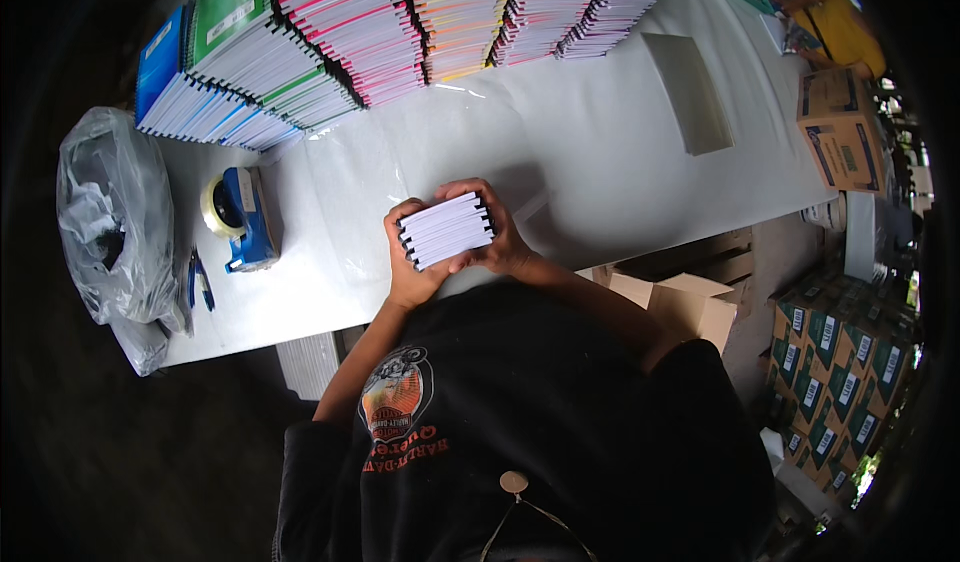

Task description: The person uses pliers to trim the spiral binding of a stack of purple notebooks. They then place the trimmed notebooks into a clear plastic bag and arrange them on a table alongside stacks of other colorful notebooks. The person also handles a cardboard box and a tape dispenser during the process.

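Observation:
Between my two hands is a thick stack of small spiral-bound notebooks (pixel 446 230), its white page edges facing up and black coils showing at both sides. My left hand (pixel 403 252) is closed round the stack's left side, and my right hand (pixel 498 234) wraps its right side and far edge. The stack is above the near part of the white-covered table (pixel 350 302). Tall rows of spiral notebooks (pixel 370 52) with blue, green, pink, yellow and purple covers stand along the far side.
Left on the table are a blue tape dispenser (pixel 250 220), pliers-like blue-handled tool (pixel 201 282) and a clear plastic bag (pixel 115 222). A flat grey panel (pixel 690 92) lies at right. Cartons (pixel 840 132) stand beyond, near a person in yellow (pixel 848 32). An open box (pixel 685 307) sits below the edge.

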`<action>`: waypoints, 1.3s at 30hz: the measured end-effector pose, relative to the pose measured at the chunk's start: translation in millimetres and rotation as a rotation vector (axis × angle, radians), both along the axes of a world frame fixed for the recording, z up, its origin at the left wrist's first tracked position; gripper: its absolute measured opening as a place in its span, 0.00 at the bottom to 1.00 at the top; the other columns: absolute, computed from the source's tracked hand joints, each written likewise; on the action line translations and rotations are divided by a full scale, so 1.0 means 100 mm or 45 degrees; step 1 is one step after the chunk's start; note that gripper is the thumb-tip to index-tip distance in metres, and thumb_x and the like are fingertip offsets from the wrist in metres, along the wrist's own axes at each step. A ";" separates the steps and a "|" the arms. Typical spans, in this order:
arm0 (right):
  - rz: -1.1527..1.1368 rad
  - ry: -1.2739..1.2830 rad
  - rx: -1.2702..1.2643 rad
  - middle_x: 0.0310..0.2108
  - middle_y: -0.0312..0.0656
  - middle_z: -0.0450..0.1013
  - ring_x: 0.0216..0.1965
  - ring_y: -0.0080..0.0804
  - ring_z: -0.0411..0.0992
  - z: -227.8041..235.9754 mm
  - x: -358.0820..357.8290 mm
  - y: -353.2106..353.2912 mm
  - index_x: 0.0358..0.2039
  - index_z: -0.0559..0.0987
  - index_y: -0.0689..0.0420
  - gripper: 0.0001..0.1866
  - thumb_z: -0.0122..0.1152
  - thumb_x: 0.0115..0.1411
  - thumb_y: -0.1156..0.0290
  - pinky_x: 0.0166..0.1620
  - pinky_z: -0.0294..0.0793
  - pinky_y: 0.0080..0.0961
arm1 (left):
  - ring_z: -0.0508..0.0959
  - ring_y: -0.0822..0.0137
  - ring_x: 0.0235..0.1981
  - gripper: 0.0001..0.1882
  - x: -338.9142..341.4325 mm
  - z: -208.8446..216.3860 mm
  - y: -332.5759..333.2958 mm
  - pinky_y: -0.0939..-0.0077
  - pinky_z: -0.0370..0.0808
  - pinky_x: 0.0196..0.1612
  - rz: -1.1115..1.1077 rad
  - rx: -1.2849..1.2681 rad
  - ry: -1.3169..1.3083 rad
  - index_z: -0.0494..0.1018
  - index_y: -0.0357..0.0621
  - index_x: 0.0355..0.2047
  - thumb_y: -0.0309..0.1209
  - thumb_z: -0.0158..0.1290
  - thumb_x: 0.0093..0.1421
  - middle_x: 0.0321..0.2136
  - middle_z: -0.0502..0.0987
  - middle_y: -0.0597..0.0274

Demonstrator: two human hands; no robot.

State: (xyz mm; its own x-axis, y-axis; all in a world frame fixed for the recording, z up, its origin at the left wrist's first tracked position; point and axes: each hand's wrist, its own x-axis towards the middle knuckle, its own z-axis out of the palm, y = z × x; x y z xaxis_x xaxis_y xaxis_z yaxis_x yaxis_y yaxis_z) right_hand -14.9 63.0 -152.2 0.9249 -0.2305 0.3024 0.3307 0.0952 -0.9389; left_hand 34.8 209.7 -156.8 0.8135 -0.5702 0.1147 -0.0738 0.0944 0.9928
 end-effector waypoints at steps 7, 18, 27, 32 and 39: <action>-0.002 0.149 -0.369 0.44 0.42 0.69 0.47 0.32 0.68 -0.42 -0.02 -0.15 0.46 0.68 0.59 0.34 0.75 0.38 0.72 0.51 0.67 0.27 | 0.68 0.56 0.48 0.32 0.19 -0.29 0.16 0.62 0.61 0.51 -0.087 0.622 -0.693 0.66 0.43 0.46 0.35 0.65 0.40 0.45 0.69 0.56; -0.117 0.158 -0.493 0.40 0.41 0.71 0.42 0.40 0.72 -0.51 -0.01 -0.09 0.45 0.66 0.54 0.40 0.79 0.31 0.66 0.44 0.72 0.32 | 0.68 0.57 0.49 0.36 0.21 -0.48 0.24 0.63 0.58 0.53 -0.080 0.782 -0.803 0.65 0.45 0.49 0.37 0.67 0.39 0.46 0.69 0.59; -0.140 0.170 -0.527 0.39 0.42 0.71 0.42 0.42 0.72 -0.54 -0.01 -0.09 0.45 0.66 0.54 0.41 0.80 0.29 0.63 0.44 0.73 0.32 | 0.68 0.55 0.49 0.36 0.19 -0.52 0.26 0.63 0.58 0.53 -0.069 0.817 -0.757 0.65 0.43 0.50 0.39 0.67 0.40 0.45 0.69 0.57; -0.140 0.234 -0.580 0.40 0.43 0.71 0.43 0.43 0.71 -0.67 -0.02 -0.10 0.44 0.66 0.54 0.42 0.80 0.28 0.61 0.46 0.71 0.35 | 0.67 0.57 0.49 0.36 0.20 -0.46 0.25 0.63 0.58 0.53 -0.109 0.831 -0.806 0.65 0.43 0.50 0.38 0.66 0.40 0.45 0.68 0.56; -0.010 0.475 -0.393 0.41 0.41 0.70 0.46 0.36 0.69 -0.51 -0.06 -0.09 0.46 0.66 0.54 0.45 0.81 0.26 0.58 0.50 0.69 0.32 | 0.73 0.51 0.47 0.41 0.39 0.33 0.32 0.64 0.69 0.50 -0.444 0.659 -0.298 0.57 0.37 0.52 0.32 0.68 0.40 0.46 0.70 0.45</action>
